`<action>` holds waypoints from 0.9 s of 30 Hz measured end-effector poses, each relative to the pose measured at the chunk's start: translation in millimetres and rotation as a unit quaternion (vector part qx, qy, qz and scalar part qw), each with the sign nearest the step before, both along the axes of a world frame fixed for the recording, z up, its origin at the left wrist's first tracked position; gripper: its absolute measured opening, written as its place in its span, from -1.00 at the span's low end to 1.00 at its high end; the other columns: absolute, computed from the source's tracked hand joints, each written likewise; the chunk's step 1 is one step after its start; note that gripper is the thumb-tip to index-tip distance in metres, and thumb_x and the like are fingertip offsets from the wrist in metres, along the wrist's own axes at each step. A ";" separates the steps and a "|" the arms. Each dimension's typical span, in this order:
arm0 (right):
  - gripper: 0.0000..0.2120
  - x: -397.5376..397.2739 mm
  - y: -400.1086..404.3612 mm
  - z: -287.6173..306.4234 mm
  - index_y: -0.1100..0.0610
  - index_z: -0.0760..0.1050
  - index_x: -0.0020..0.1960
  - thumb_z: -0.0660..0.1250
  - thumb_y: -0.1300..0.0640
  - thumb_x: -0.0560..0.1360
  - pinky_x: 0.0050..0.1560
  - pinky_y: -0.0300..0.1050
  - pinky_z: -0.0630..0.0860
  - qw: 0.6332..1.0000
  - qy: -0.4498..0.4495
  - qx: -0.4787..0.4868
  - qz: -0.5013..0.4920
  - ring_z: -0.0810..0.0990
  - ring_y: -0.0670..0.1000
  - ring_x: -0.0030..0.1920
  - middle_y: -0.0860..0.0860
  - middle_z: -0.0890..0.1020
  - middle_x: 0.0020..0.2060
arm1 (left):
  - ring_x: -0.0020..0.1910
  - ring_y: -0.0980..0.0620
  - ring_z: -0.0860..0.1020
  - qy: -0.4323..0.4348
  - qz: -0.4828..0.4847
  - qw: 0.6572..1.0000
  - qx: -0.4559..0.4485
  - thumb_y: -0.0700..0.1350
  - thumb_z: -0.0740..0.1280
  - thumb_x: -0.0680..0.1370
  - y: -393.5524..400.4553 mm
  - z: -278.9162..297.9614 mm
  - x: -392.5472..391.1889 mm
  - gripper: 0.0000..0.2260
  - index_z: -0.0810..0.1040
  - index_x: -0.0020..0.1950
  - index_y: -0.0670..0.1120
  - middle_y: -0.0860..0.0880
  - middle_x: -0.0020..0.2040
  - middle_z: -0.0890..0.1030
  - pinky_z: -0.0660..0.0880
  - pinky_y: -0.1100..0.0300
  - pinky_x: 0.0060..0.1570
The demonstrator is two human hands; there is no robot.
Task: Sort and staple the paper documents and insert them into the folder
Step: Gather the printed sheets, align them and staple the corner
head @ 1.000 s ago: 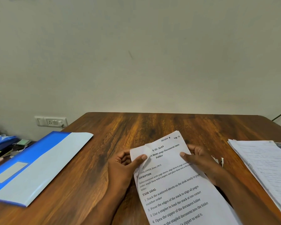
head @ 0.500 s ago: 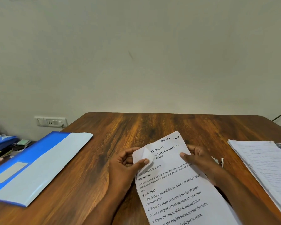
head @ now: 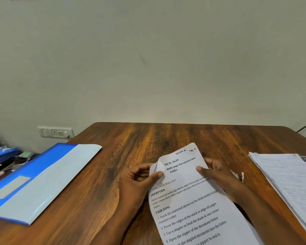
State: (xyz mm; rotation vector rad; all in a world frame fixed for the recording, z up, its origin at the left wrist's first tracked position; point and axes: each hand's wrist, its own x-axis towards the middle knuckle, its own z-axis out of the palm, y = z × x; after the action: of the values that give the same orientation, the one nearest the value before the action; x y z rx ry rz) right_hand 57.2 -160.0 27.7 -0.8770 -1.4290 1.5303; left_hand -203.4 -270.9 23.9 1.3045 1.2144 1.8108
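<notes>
Centrally, printed sheets (head: 189, 197) are held just above the table (head: 148, 138), close to the person, tilted so the text reads upward to the right. Left hand (head: 138, 181) pinches the folded-over top-left corner between thumb and fingers, probably to peel pages apart or check the corner before stapling. Right hand (head: 217, 174) grips the right edge, thumb on top and fingers behind, steadying the sheets. Whether more than one sheet is in the hold, cannot tell for sure. Small torn paper scraps (head: 238, 175) lie just right of the right hand. Further right, a stack of papers (head: 290, 183) rests on the table, likely waiting to be sorted. Blue folder (head: 39, 179) lies well apart on the left, overhanging the table edge, not yet in use. No stapler seen. Wall socket (head: 55, 132) behind, clutter (head: 4, 156) at far left.
</notes>
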 end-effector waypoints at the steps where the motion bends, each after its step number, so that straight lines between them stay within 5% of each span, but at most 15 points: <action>1: -0.73 0.2 -0.2 -0.2 0.27 0.60 0.28 0.38 0.32 0.58 -0.15 -0.09 0.68 1.000 0.001 0.001 0.001 0.77 0.17 -0.02 0.23 0.74 0.08 | -0.03 -0.26 0.74 0.003 0.002 1.000 0.003 -0.08 0.66 0.37 -0.5 0.6 0.2 -0.73 0.78 0.04 -0.08 -0.14 -0.01 0.77 0.64 -0.39 -0.04; 5: -0.73 0.4 -0.3 -0.4 0.28 0.59 0.28 0.37 0.33 0.58 -0.14 -0.09 0.68 1.000 0.003 0.004 0.003 0.77 0.16 -0.02 0.23 0.74 0.09 | -0.04 -0.26 0.73 0.017 0.009 1.000 0.013 0.08 0.65 0.36 -2.5 1.9 0.6 -0.68 0.78 0.04 -0.03 -0.10 -0.01 0.77 0.63 -0.40 -0.05; 18: -0.71 1.6 2.3 -2.9 0.25 0.60 0.29 0.40 0.28 0.57 0.01 0.02 0.70 1.000 -0.015 0.012 -0.006 0.73 0.26 0.08 0.22 0.74 0.09 | -0.09 -0.20 0.74 0.023 0.012 1.000 -0.004 -0.22 0.63 0.40 -1.3 1.0 4.2 -0.76 0.78 0.05 -0.04 -0.09 -0.03 0.77 0.66 -0.35 -0.10; 27: -0.73 0.0 1.0 -0.6 0.27 0.60 0.28 0.39 0.31 0.58 -0.07 -0.07 0.69 1.000 -0.017 0.012 -0.010 0.75 0.21 0.05 0.21 0.74 0.08 | -0.11 -0.23 0.75 0.012 -0.007 1.000 0.005 -0.17 0.67 0.33 -6.0 5.9 6.1 -0.69 0.77 0.05 -0.12 -0.13 -0.05 0.77 0.67 -0.33 -0.10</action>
State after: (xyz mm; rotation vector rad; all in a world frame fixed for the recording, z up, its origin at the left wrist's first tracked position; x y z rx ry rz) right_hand 57.2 -159.0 27.1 -0.9035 -1.4550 1.4877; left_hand -197.3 -276.9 29.8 1.3409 1.2082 1.7978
